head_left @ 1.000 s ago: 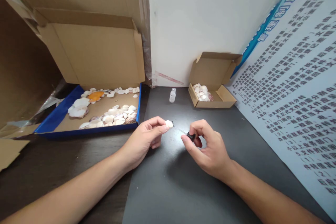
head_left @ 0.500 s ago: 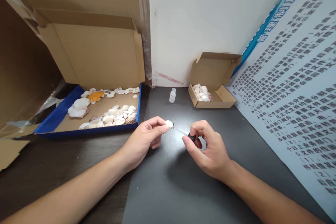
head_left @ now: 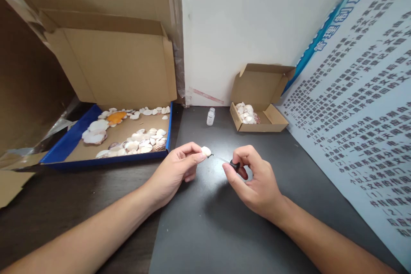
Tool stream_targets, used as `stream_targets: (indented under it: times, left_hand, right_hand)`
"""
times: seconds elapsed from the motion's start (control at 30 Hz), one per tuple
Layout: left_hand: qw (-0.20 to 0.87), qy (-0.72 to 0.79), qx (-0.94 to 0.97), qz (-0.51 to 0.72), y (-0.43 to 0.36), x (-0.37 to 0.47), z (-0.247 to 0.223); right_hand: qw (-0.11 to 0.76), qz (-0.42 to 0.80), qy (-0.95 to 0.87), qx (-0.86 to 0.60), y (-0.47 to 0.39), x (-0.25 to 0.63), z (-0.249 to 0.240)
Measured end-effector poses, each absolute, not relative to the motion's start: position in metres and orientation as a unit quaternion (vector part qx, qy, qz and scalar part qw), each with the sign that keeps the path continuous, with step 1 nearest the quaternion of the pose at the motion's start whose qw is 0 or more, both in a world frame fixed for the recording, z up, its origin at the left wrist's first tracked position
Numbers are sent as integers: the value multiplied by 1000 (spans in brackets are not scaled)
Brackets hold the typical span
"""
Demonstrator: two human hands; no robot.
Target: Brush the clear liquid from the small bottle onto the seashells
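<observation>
My left hand [head_left: 176, 171] pinches a small white seashell [head_left: 206, 151] between thumb and fingertips, just above the dark table [head_left: 205, 231]. My right hand [head_left: 255, 180] grips a thin brush by its black cap [head_left: 234, 165]. The brush's slender stem points left, and its tip touches the shell's right edge. Both hands hover close together near the table's middle.
A small clear bottle [head_left: 210, 116] stands uncapped by the back wall. An open small cardboard box [head_left: 260, 105] holds several shells at the back right. A blue-rimmed cardboard tray [head_left: 69, 147] with several shells lies at the left. A printed poster [head_left: 362, 107] leans along the right.
The brush tip has moved slightly left against the shell. Both hands stay almost in the same place.
</observation>
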State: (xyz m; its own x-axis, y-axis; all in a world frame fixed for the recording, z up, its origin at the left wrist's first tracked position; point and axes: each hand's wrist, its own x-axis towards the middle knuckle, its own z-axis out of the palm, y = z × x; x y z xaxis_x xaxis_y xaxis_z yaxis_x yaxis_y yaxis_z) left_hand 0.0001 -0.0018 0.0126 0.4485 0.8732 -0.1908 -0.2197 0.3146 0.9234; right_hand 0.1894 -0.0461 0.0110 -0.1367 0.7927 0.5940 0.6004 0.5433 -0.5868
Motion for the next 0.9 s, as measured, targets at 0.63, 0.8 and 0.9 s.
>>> stream_targets:
  times: [0.63,0.8,0.9]
  left_hand:
    - [728,360,449,373,-2,-1,12]
    - [729,354,453,371,-2,-1,11]
    - [728,346,468,362,-2,-1,9]
  right_hand:
    - [483,105,-743,-452,-45,190,10]
    - [497,120,-730,-453,-45,191,9]
    - [487,139,-740,-442,-45,190,8]
